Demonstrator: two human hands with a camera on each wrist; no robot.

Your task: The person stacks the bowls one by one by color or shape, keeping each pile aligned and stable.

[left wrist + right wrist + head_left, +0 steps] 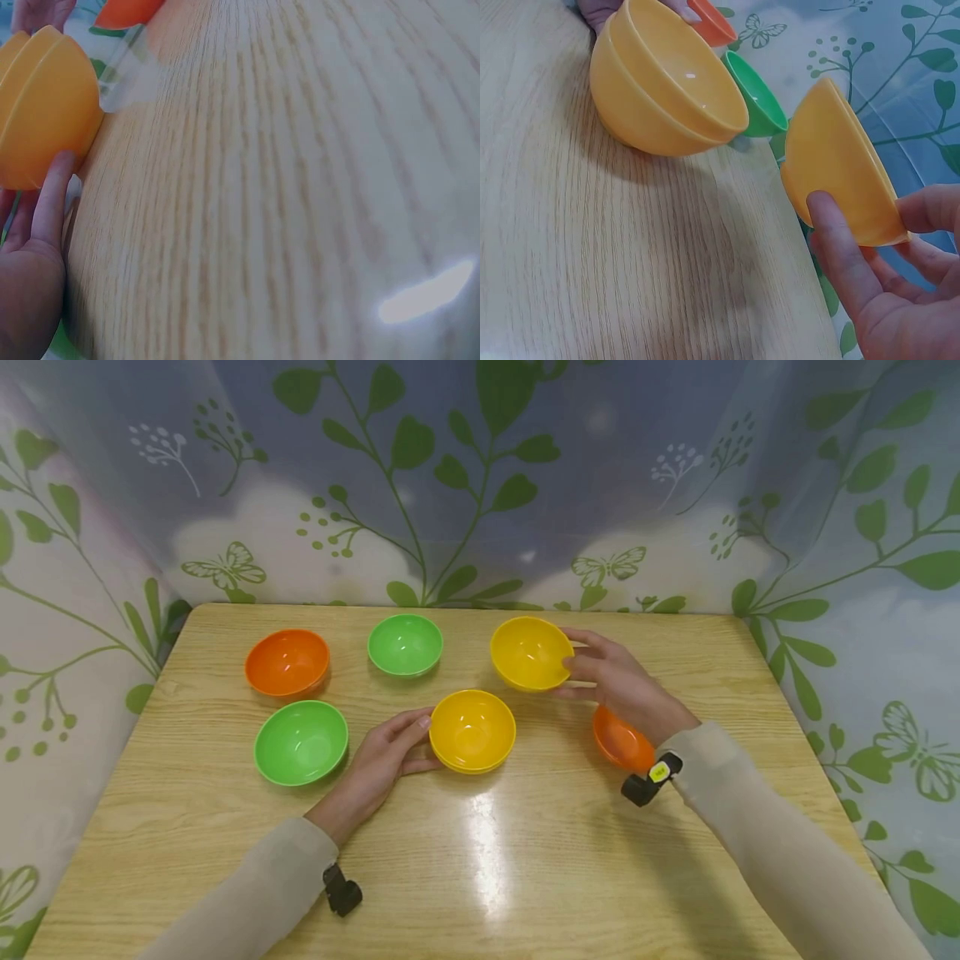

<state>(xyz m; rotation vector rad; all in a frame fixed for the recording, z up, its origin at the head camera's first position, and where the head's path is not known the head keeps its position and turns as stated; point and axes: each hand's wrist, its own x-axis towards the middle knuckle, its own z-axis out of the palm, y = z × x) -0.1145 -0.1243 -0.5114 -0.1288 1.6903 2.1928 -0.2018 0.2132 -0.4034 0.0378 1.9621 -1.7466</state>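
Two nested yellow bowls [472, 732] are in the middle of the table in the head view, and their double rim shows in the right wrist view. My left hand [380, 762] grips them from the left side, thumb at the rim. Another yellow bowl [531, 654] is farther back and to the right. It is held at its right side by my right hand [621, 680], with thumb and fingers on its wall and rim. In the right wrist view this single bowl [838, 166] appears apart from the nested pair [649, 94].
On the left of the wooden table [420, 868] stand an orange bowl [287, 662] and a green bowl [302, 743]. A second green bowl [406, 645] is at the back. Another orange bowl [622, 741] lies partly hidden under my right forearm. Patterned curtain [442, 518] borders the table.
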